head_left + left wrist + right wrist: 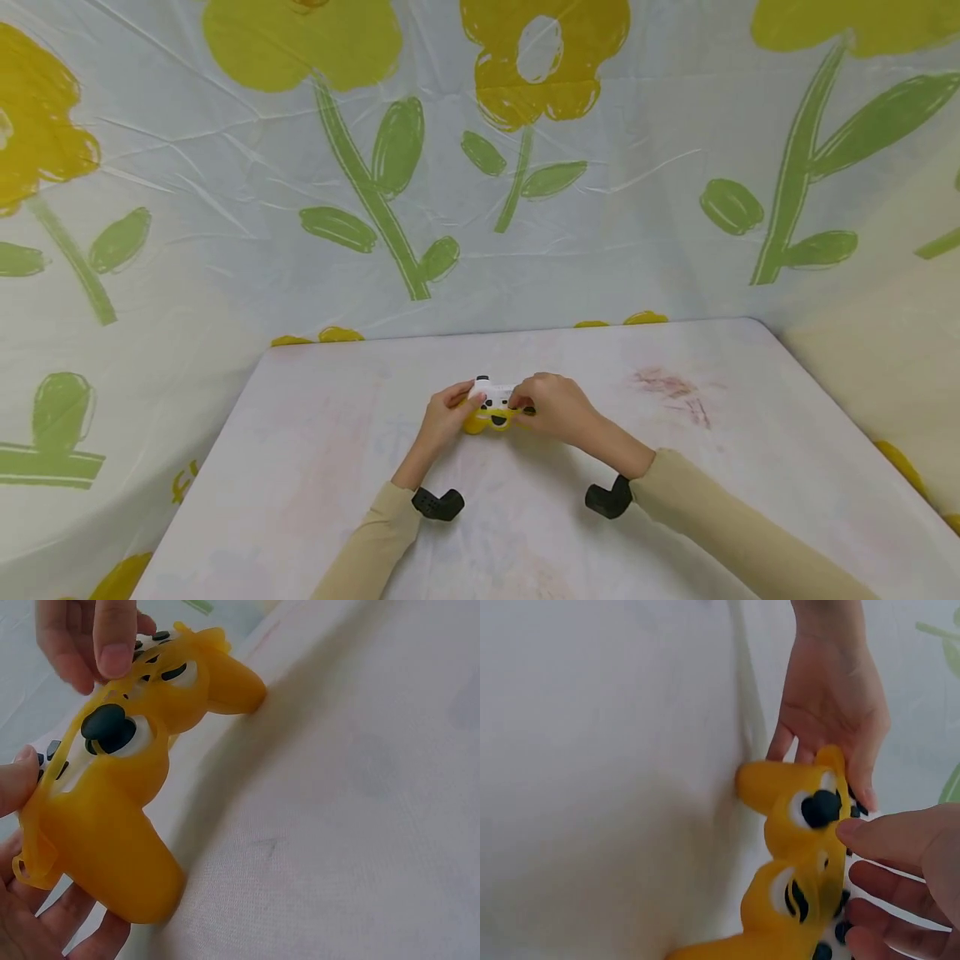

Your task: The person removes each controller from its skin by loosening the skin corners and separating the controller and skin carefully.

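You have open desk (315, 467) on every side of the game controller (495, 410); only the flowered cloth wall (600, 250) behind and at both sides blocks your hands.

Soft, matt yellow rubbery sleeve (112, 847) stretched over a white hard-plastic game controller (497, 392) with glossy black thumbsticks (111, 729); smooth, faintly stained white tabletop (315, 467); thin, creased, slightly shiny flower-printed backdrop sheet (225, 192); beige cloth sleeves (720, 517)
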`<state>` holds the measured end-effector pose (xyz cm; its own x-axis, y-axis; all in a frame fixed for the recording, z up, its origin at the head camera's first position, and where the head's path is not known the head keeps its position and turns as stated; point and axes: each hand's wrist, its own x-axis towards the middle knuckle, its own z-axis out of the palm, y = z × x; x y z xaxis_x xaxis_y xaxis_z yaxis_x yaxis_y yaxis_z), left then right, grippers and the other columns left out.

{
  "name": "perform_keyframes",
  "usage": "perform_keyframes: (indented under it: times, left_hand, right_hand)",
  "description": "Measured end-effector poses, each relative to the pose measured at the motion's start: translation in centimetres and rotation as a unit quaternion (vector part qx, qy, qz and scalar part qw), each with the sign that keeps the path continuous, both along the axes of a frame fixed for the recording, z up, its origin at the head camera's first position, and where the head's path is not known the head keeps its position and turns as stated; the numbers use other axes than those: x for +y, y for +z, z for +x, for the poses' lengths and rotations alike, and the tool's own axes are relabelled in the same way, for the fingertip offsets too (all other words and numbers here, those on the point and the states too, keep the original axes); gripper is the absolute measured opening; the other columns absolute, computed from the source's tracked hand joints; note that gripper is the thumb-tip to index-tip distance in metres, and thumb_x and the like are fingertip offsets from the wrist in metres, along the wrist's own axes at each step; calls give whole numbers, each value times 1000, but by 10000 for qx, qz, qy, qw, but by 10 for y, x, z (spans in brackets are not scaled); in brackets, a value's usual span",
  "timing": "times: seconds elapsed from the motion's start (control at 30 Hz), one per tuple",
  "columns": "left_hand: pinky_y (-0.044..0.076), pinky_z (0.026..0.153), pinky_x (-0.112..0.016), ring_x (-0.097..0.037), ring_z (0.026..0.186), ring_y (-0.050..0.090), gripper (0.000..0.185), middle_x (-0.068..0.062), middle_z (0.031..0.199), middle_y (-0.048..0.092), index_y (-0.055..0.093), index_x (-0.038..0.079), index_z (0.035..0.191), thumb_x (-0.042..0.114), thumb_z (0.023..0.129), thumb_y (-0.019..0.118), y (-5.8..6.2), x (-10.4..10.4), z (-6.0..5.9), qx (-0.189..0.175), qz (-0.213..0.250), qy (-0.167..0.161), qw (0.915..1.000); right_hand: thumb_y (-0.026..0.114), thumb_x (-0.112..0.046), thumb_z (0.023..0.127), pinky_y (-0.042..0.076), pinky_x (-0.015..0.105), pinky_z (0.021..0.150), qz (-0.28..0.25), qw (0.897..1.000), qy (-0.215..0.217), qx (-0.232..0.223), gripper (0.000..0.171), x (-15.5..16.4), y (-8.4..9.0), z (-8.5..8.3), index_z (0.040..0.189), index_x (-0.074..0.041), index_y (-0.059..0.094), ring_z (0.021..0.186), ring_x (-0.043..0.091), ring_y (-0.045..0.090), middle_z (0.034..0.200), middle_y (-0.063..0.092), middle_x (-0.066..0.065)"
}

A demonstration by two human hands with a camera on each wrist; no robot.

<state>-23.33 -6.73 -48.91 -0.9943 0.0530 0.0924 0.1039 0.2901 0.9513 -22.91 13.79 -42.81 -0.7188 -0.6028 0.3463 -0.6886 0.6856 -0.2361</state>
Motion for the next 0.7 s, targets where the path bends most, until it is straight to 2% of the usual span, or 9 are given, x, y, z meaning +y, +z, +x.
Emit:
perform_keyframes:
  times: [0.2, 0.4, 0.6, 0.7]
  left_hand:
    - [48, 97, -47, -40, 117, 58, 43, -29, 128, 57, 54, -12, 128, 14, 94, 61, 5, 0, 1, 18, 7, -127, 9999]
    - [50, 97, -41, -35, 118, 60, 44, -24, 128, 59, 57, -6, 128, 20, 93, 64, -1, -2, -1, 101, -42, -97, 9999]
    - [50, 97, -41, -35, 117, 60, 45, -23, 127, 61, 58, -5, 127, 22, 91, 66, -3, -3, -1, 122, 71, -82, 9999]
    - [50, 96, -40, -35, 117, 60, 44, -24, 127, 61, 58, -5, 127, 20, 92, 65, -2, -2, -1, 151, 52, -71, 9998]
  right_hand:
    - [86, -24, 70, 43, 23, 60, 367, 9991, -137, -187, 18, -19, 0, -2, 78, -14, 74, 66, 9, 50, 70, 66, -5]
    - [85, -14, 70, 46, 28, 60, 459, 9981, -366, -208, 15, -24, 4, 2, 75, -9, 73, 63, 13, 50, 68, 65, -1]
    - [75, -6, 74, 46, 26, 57, 555, 9982, -184, 90, 3, -24, 4, 1, 73, -7, 73, 59, 12, 52, 66, 67, 1]
    - [72, -5, 75, 43, 23, 55, 543, 9984, -51, 165, 4, -24, 2, 0, 72, -8, 72, 57, 10, 49, 64, 66, -1]
